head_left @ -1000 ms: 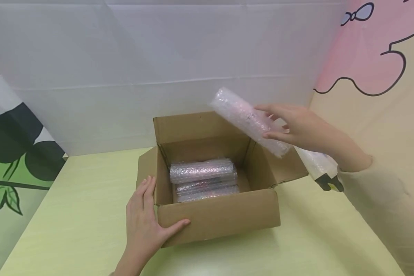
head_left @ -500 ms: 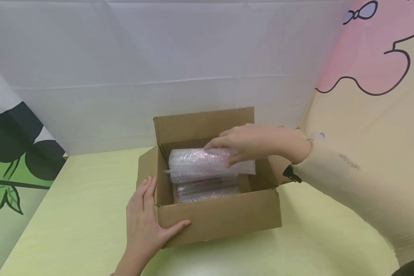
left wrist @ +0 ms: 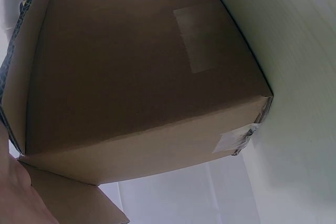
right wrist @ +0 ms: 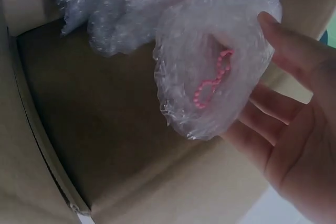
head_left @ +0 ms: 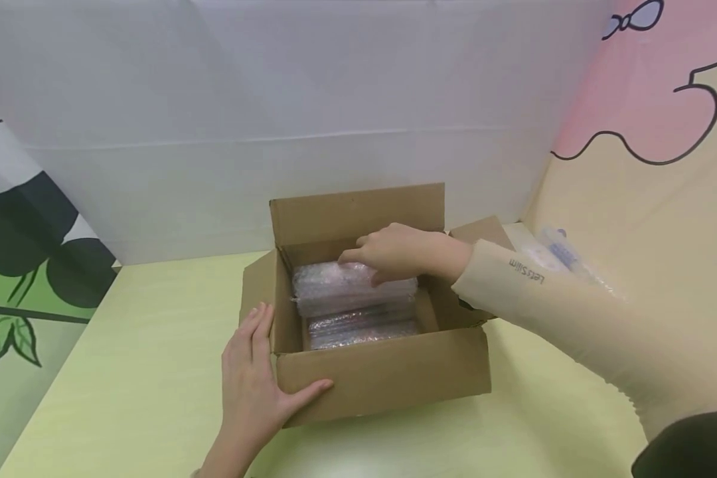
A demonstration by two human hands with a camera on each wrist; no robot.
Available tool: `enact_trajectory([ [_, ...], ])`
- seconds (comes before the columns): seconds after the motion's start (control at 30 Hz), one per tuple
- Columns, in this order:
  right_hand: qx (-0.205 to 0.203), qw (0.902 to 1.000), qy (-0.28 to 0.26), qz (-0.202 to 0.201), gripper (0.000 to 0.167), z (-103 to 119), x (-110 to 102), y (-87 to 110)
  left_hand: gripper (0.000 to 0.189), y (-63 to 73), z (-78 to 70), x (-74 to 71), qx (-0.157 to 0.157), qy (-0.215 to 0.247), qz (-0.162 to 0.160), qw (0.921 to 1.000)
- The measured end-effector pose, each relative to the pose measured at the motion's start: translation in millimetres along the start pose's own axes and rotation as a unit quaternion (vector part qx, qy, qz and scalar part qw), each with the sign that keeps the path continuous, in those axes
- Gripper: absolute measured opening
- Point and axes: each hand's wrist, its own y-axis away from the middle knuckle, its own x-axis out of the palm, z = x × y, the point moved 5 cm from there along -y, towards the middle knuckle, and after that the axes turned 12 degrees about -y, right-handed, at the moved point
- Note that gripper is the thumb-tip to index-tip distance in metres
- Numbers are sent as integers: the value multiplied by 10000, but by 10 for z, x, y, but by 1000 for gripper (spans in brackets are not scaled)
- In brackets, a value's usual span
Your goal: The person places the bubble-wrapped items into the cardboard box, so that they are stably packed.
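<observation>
Inside an open cardboard box (head_left: 388, 372) lie several bubble-wrapped rolls (head_left: 358, 335). My right hand (head_left: 400, 249) reaches into the box and grips a bubble-wrapped roll (head_left: 328, 282) at the back of the pile. In the right wrist view, thumb and fingers hold the sides of this roll (right wrist: 178, 87), and a pink beaded chain (right wrist: 212, 82) shows inside its end. The rest of its contents is hidden by the wrap. My left hand (head_left: 251, 378) rests at the box's front left corner, fingers straight along the left flap, thumb on the front flap.
The box flaps stand spread outward on a pale yellow-green table (head_left: 155, 372). More clear-wrapped items (head_left: 558, 252) lie to the right, partly behind my right sleeve. A white cloth wall (head_left: 215, 79) stands close behind the box.
My right hand has carried the wrapped roll from above the right side of the box down and leftward into it. The left hand has kept its place at the corner.
</observation>
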Motion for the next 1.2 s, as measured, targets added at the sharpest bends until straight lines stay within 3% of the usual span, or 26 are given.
enact_trajectory([
  [0.2, 8, 9998, 193, -107, 58, -23, 72, -74, 124, -4, -6, 7, -11, -21, 7, 10000],
  [0.33, -21, 9976, 645, -239, 56, 8, 93, -107, 123, -8, -3, 8, 4, -49, -43, 10000],
  [0.53, -160, 9824, 1719, -718, 35, 62, 104, -117, 123, -15, 0, 7, 9, -59, -55, 10000],
  [0.7, -161, 9741, 2086, -857, 26, 82, 114, -126, 124, -24, 1, 10, -7, -29, 19, 10000],
  [0.87, -165, 9808, 1764, -821, 27, 56, 99, -129, 123, -29, -4, 6, 50, -63, -119, 9999],
  [1.13, -175, 9919, 944, -827, 55, -12, -40, 20, 117, -27, -34, -19, 218, -135, -477, 9985],
  [1.2, -63, 9942, 754, -769, 61, -51, -106, 94, 118, -27, -29, -11, 192, -132, -422, 9988],
])
